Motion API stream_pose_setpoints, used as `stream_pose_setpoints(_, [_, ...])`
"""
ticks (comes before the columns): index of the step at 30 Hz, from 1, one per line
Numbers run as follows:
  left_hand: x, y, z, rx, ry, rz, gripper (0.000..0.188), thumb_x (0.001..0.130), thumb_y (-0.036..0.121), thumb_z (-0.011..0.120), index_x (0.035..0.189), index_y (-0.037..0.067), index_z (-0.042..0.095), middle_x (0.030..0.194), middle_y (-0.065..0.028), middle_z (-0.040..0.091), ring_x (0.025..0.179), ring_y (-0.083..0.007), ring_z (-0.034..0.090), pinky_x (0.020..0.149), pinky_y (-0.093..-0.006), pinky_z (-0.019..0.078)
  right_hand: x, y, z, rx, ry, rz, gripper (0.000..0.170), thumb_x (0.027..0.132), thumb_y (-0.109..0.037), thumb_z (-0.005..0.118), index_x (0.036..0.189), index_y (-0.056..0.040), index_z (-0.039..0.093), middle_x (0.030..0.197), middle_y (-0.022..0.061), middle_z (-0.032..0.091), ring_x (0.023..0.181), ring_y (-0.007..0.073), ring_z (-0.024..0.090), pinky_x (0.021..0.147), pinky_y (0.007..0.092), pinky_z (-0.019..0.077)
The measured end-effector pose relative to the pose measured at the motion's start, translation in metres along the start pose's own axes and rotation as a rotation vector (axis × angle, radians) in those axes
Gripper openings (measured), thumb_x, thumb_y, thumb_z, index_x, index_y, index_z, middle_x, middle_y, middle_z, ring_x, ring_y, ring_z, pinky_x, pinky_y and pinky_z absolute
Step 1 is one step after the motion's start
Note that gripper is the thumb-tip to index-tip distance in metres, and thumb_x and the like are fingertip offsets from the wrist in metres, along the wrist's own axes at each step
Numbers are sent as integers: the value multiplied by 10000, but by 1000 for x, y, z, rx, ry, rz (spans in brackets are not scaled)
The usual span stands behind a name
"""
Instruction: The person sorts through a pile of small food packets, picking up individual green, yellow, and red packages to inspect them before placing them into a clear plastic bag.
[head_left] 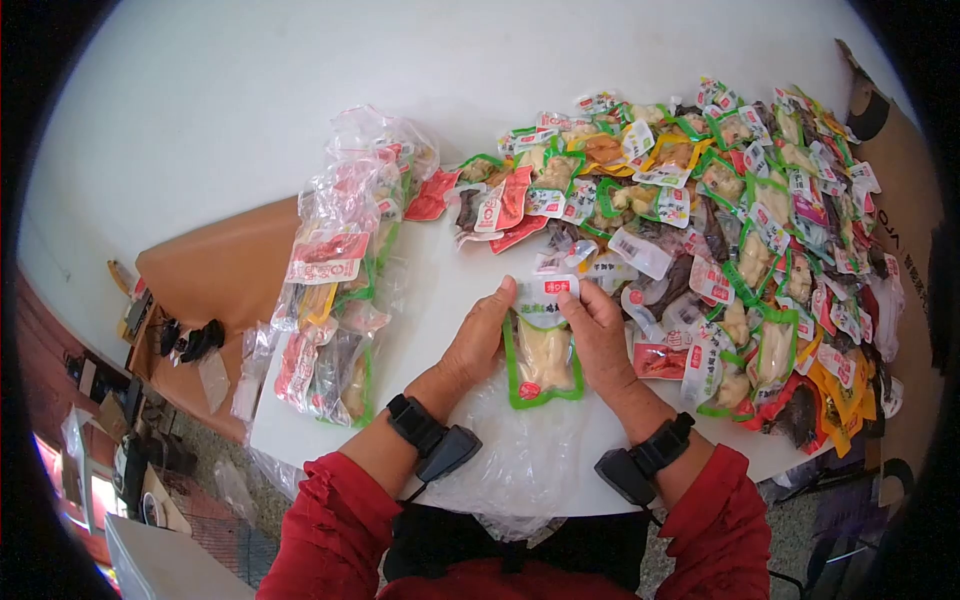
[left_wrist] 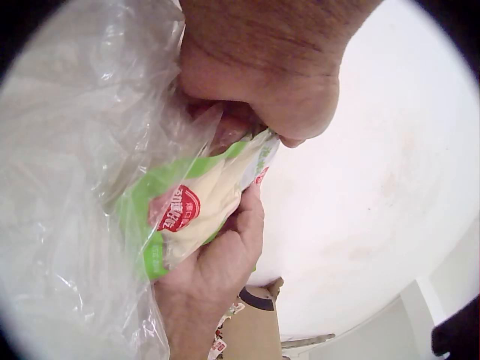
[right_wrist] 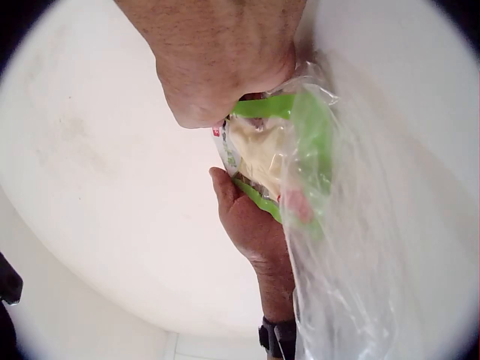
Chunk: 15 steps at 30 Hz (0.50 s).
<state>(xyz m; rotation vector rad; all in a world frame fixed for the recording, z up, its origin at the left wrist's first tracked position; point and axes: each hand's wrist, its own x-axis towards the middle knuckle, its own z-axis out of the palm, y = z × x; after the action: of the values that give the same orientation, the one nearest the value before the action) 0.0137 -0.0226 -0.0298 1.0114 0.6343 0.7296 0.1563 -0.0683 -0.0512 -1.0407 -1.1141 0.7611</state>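
Observation:
A green-edged food pouch (head_left: pixel 545 362) with pale contents and a red round label stands between my two hands. My left hand (head_left: pixel 478 338) grips its left edge near the top, thumb pointing up along the side. With the thumb laid over the white top strip, my right hand (head_left: pixel 602 338) holds the right edge. A clear plastic bag (head_left: pixel 520 445) lies below the pouch on the white table (head_left: pixel 425 300). In the left wrist view the bag (left_wrist: pixel 82 172) overlaps the green edge of the pouch (left_wrist: pixel 214 199). Fingers behind the pouch are mostly hidden.
A large heap of sealed food pouches (head_left: pixel 720 190) covers the table's right side. At the left, more pouches lie in a clear bag (head_left: pixel 340 270). Cardboard (head_left: pixel 905 220) stands along the right edge, and a brown box (head_left: pixel 220 260) is left of the table.

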Motion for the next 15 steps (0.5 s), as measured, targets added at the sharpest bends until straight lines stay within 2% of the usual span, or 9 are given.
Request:
stream_pose_setpoints(5, [-1,1,5,-156,6,-1,478,894,421,376,1043,-8,525,979,-91,586,855,-160,571,742,-281,458,1,3,1,41,18,5,185,851,-153,502,723,-28,454,618,-31,397,598,43,352,518,224,334])
stream_pose_setpoints(8, [0,0,2,-34,-41,-1,401,882,376,436,976,4,552,898,-70,603,772,-138,583,676,-256,469,1,4,-1,22,13,-10,178,851,-149,501,727,-28,464,616,-33,399,596,41,352,515,225,334])
stream_pose_setpoints(10, [-1,-1,1,41,26,-12,323,869,332,482,914,23,567,815,-44,607,679,-112,578,591,-230,465,0,-4,1,23,30,13,183,850,-147,502,717,-32,455,611,-36,389,592,40,348,509,225,330])
stream_pose_setpoints(13, [3,-6,-2,38,11,5,294,866,320,494,885,38,571,774,-24,604,624,-92,563,536,-213,448,0,-2,1,19,22,22,187,847,-144,504,707,-34,448,608,-39,383,589,37,345,506,222,325])
stream_pose_setpoints(14, [4,-6,-5,38,12,5,294,866,320,494,885,38,571,774,-24,604,624,-92,563,536,-213,448,0,1,0,20,22,23,187,847,-144,504,707,-34,448,608,-39,383,589,37,345,506,222,325])
stream_pose_setpoints(15, [4,-6,-7,50,-7,-10,314,875,327,469,913,29,562,836,-53,606,694,-128,578,609,-252,468,1,5,0,18,20,1,188,846,-142,505,703,-34,446,607,-41,378,586,36,341,504,221,321])
